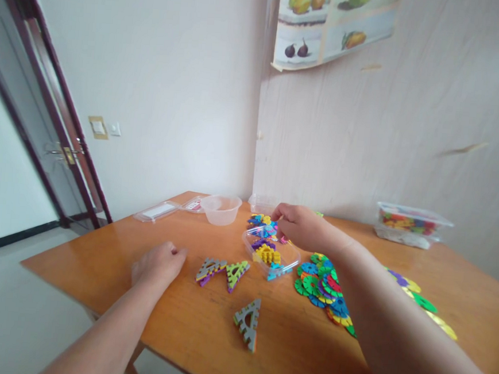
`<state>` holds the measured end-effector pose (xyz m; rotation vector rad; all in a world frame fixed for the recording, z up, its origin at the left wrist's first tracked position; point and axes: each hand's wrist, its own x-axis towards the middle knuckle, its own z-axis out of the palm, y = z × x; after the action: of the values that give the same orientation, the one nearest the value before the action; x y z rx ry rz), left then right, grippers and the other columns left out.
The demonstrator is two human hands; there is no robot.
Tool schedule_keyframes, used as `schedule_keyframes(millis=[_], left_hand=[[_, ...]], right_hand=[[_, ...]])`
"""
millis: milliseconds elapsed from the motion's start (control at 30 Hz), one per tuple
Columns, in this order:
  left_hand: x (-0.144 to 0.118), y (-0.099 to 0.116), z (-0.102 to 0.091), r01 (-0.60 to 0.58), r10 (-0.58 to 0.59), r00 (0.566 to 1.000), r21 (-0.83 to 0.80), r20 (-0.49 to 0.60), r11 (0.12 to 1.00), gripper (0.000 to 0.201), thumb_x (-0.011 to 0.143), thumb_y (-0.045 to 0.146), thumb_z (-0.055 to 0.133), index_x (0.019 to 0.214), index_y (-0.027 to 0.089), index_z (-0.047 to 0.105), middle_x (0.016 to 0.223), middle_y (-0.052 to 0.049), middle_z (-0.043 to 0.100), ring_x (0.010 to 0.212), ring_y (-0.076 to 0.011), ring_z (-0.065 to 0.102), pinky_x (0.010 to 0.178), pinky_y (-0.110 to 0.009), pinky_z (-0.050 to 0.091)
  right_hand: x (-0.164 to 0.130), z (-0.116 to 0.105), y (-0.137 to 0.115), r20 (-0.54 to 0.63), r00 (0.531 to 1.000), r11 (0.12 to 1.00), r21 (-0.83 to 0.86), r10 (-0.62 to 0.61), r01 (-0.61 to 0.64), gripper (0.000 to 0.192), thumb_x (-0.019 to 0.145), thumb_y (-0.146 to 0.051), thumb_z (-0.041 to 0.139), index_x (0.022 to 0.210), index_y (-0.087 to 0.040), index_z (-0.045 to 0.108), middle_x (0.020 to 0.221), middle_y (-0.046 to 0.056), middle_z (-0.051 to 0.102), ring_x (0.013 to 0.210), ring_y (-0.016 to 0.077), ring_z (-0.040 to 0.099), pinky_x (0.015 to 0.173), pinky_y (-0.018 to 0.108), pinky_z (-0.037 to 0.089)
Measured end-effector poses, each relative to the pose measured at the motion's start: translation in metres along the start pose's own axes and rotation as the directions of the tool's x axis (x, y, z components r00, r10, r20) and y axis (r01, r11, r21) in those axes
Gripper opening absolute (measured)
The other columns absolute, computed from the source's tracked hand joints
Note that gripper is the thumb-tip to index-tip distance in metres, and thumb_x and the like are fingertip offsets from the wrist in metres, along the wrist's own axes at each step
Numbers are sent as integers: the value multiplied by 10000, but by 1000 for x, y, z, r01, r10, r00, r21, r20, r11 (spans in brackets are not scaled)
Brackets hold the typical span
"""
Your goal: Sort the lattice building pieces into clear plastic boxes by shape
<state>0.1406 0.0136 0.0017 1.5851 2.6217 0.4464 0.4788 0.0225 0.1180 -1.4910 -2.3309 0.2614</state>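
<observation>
My right hand [300, 225] reaches over a clear plastic box [289, 260] of colourful interlocking toy pieces, its fingers curled down among the pieces at the box's far end; whether they grip one is hidden. My left hand [159, 263] rests on the wooden table [109, 268] with its fingers curled, holding nothing. Right of it lie two joined triangular builds, one grey and purple [209, 269], one green and purple [237, 273]. A grey triangular build [248, 323] lies nearer the front edge. A pile of flat round discs [323, 288] sits beside my right forearm.
A clear bowl [220, 209] and a flat clear lid [156, 211] stand at the table's far left. A lidded box of coloured pieces [410, 224] sits by the right wall. More discs [424, 304] lie right of my arm. A door [30, 118] stands at the left.
</observation>
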Motion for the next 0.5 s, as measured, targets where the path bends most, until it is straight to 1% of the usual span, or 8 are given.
schedule_keyframes(millis=[100,200,333,400,500], left_hand=[[-1,1,-3,-12,11,1000,24,10,1000,423,834,575,355,834,284,662,962,-112,726,923,-349,665,741,-449,465],[-2,1,-5,-14,14,1000,32,21,999,427,842,573,345,863,285,661,978,-110,724,934,-344,666,740,-441,466],[-3,2,-6,0,0,1000,37,16,999,413,847,575,345,883,290,641,997,-100,718,949,-338,667,737,-431,463],[-3,2,-6,-2,1,1000,44,14,999,405,850,568,342,870,286,632,989,-99,716,949,-335,666,726,-422,460],[-4,3,-7,-23,22,999,51,23,998,404,855,561,328,849,281,619,968,-95,713,939,-329,665,700,-406,454]], right_hand=[[3,7,4,104,995,990,-143,12,3,270,859,-231,445,1036,-202,648,968,68,736,811,192,643,627,248,413],[8,18,4,196,980,959,-283,23,34,292,882,-243,438,1034,-180,680,1070,118,723,872,233,659,647,276,434],[10,31,1,278,961,943,-320,3,90,278,870,-220,480,1008,-159,714,1065,158,727,881,265,680,680,303,464],[8,35,-2,295,956,939,-328,1,100,285,868,-210,485,1032,-162,713,1088,162,724,896,270,686,693,309,477],[4,37,-7,294,955,937,-341,23,82,308,874,-196,470,1077,-157,698,1155,174,703,957,290,682,736,339,495]])
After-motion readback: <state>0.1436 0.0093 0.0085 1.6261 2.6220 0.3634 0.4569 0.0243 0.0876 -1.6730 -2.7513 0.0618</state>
